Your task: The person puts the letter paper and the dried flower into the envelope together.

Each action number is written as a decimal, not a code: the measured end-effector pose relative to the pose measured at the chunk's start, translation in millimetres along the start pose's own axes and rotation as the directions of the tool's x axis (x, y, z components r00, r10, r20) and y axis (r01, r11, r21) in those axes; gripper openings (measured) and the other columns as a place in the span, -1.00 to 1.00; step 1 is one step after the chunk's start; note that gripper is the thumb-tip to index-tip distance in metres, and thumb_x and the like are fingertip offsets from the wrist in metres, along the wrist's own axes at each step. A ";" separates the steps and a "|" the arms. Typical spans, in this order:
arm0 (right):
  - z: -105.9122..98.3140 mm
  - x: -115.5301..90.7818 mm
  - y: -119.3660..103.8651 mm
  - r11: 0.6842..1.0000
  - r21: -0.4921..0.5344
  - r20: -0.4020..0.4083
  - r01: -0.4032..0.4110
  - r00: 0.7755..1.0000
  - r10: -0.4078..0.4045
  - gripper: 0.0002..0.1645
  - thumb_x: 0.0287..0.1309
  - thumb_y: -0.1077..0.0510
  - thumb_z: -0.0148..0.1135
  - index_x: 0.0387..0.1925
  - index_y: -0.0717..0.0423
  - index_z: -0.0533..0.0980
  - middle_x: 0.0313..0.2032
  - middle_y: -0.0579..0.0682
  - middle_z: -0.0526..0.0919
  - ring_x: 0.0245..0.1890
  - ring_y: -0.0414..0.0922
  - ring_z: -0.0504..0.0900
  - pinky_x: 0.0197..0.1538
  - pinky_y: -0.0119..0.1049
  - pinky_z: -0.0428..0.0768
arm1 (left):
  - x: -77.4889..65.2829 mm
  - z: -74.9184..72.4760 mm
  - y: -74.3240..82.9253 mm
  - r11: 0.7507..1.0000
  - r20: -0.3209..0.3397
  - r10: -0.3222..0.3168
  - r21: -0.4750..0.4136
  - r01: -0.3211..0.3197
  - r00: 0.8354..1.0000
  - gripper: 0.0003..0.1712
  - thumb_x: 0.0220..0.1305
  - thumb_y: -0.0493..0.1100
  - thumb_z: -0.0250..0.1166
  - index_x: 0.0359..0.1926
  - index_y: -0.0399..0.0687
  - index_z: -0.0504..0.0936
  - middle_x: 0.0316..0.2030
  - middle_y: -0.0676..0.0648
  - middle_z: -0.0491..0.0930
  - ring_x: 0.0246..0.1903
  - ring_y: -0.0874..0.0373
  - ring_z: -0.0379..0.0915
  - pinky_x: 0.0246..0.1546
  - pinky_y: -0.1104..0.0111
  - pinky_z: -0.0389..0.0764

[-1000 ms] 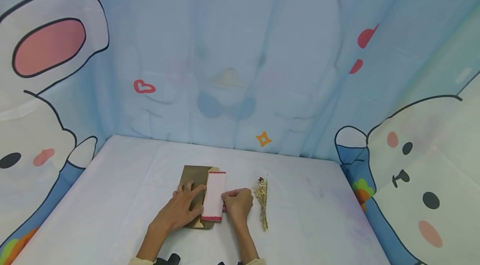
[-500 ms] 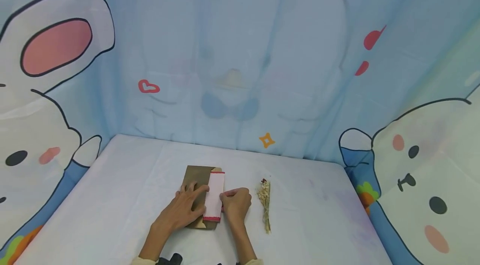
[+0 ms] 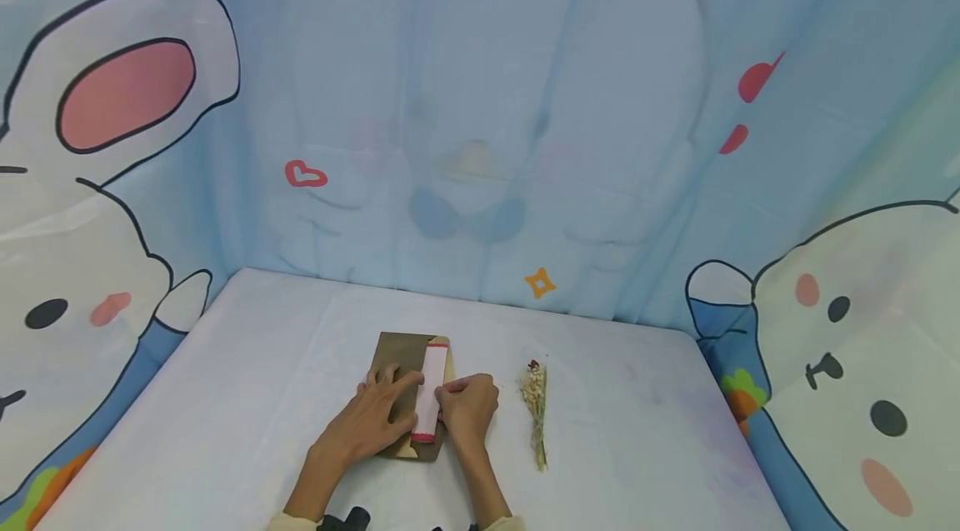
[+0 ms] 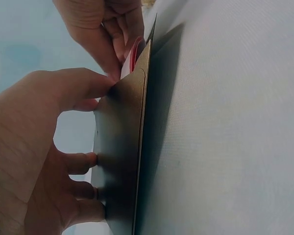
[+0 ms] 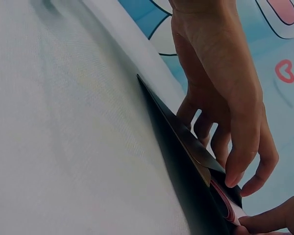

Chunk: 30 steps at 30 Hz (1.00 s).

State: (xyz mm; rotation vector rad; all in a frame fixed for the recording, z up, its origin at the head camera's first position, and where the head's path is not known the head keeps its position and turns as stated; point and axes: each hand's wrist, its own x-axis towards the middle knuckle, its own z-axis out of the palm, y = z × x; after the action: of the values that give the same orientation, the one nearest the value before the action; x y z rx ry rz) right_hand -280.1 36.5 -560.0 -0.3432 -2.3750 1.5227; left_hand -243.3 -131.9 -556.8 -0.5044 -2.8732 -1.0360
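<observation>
A bronze-gold envelope (image 3: 399, 353) lies on the white tabletop with its opening to the right. Part of a folded pink paper with red edges (image 3: 431, 385) sticks out of that opening; the rest is hidden inside. My left hand (image 3: 369, 416) rests on the envelope, fingers spread and fingertips pressing its upper face, thumb and index near the opening. At the paper's right side, my right hand (image 3: 470, 408) pinches its edge between thumb and index finger. The left wrist view shows the paper's red folded edge (image 4: 133, 55) at the envelope's mouth.
A small bunch of dried flowers (image 3: 536, 408) lies to the right of my right hand. Behind the white-covered table (image 3: 615, 398) hangs a light blue curtain (image 3: 480, 81) with cartoon rabbits. Black wrist gear (image 3: 348, 519) shows at the bottom edge.
My right hand has moved slightly left, and the pink paper has slid further into the envelope, leaving a narrower strip visible. The left hand stays on the envelope. The head view has shifted slightly.
</observation>
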 end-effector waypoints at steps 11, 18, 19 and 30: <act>8.6 -1.9 -2.1 0.999 0.037 0.059 0.021 0.998 -0.023 -0.82 -0.04 0.53 0.55 -0.60 0.31 0.74 -0.68 0.14 0.73 -0.87 -0.20 0.59 -0.71 -0.32 0.62 | -1.0 -1.2 -0.9 1.000 -0.007 0.018 -0.006 -0.018 1.000 -0.35 0.47 -0.04 0.37 0.52 0.06 0.52 0.51 -0.51 0.36 0.46 -0.83 0.16 0.41 -0.57 0.28; 15.1 -3.3 -2.8 0.997 0.024 0.082 0.068 0.994 -0.070 -0.88 -0.06 0.55 0.55 -0.54 0.37 0.76 -0.61 0.20 0.78 -0.82 -0.19 0.63 -0.67 -0.37 0.63 | 0.2 -1.3 -3.1 1.000 0.008 0.000 -0.004 0.000 1.000 -0.34 0.46 -0.02 0.35 0.53 0.08 0.51 0.53 -0.49 0.35 0.49 -0.80 0.14 0.43 -0.57 0.27; 15.7 -3.4 -3.4 0.997 0.018 0.088 0.069 0.994 -0.071 -0.88 -0.05 0.55 0.56 -0.53 0.37 0.76 -0.60 0.20 0.78 -0.82 -0.21 0.62 -0.67 -0.39 0.63 | 0.5 -1.5 -3.1 1.000 0.008 -0.001 -0.004 0.001 1.000 -0.34 0.45 -0.02 0.35 0.53 0.08 0.51 0.53 -0.49 0.35 0.49 -0.80 0.14 0.43 -0.57 0.27; 18.5 -5.1 -6.0 0.997 0.037 0.161 0.064 0.984 -0.069 -0.90 0.04 0.57 0.45 -0.47 0.41 0.77 -0.64 0.15 0.76 -0.82 -0.27 0.60 -0.67 -0.37 0.63 | 2.1 -1.2 -4.2 1.000 0.006 0.012 0.015 -0.012 1.000 -0.37 0.46 -0.01 0.38 0.50 0.14 0.53 0.50 -0.46 0.39 0.47 -0.74 0.23 0.40 -0.53 0.33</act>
State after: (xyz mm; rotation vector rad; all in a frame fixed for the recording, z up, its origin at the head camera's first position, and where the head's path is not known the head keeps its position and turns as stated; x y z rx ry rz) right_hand -282.5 16.6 -562.4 -0.1356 -2.4550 1.6116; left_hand -246.7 -135.1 -558.1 -0.5240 -2.8773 -1.0121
